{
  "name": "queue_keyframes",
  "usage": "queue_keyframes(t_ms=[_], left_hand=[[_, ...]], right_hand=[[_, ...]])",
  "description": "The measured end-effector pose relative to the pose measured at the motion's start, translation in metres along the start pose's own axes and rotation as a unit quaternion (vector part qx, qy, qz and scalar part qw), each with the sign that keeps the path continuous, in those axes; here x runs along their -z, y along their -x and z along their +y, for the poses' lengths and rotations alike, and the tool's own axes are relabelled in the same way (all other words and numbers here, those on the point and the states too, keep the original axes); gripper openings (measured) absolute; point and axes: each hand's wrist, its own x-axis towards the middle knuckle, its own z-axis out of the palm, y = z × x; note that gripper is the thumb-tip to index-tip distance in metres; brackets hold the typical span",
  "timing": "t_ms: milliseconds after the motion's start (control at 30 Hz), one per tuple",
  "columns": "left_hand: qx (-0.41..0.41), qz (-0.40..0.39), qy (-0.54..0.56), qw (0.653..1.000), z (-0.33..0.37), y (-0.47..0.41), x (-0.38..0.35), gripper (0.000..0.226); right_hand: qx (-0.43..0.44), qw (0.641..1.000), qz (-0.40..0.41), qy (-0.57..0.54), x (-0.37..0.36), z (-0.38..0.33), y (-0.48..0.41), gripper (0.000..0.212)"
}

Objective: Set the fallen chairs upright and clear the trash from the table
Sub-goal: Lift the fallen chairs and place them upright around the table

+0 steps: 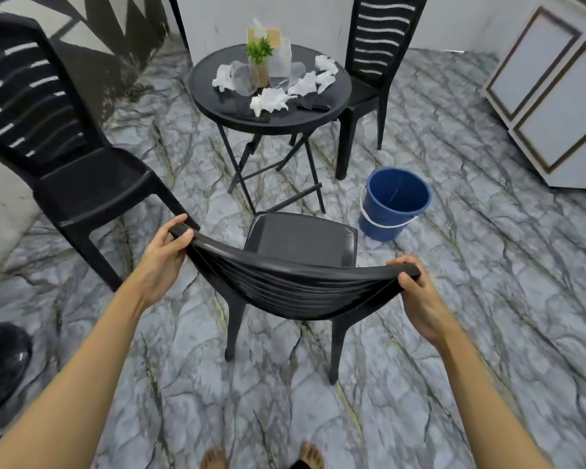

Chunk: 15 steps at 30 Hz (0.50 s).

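Head view: near chair [298,242] upright before round table [332,111]. Left hand [164,255] and right hand [418,296] each grasp a backrest corner. Crumpled tissues [271,100] and plastic cups [244,77] litter the tabletop. Blue bucket [394,203] stands beside.

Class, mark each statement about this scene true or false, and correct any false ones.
1. The left hand and right hand each have a grip on the near chair's backrest. True.
2. The blue bucket stands on the table. False: it stands on the floor, to the right of the table.
3. Crumpled tissues lie on the table. True.
4. The near chair lies on its side. False: it is upright, legs down.
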Motion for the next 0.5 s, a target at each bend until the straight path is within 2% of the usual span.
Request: queue_keyframes(t_ms=[233,500], left_hand=[[-0.047,0.027,0.045,0.997,0.007,-0.018,-0.024,0.02],[-0.069,0.048,0.086,0.993,-0.026,-0.008,-0.075,0.021]], right_hand=[[0.001,0.999,-0.013,-0.05,0.02,-0.023,-0.046,0.013],[0.005,0.998,0.006,-0.066,0.071,-0.04,-0.088,0.021]])
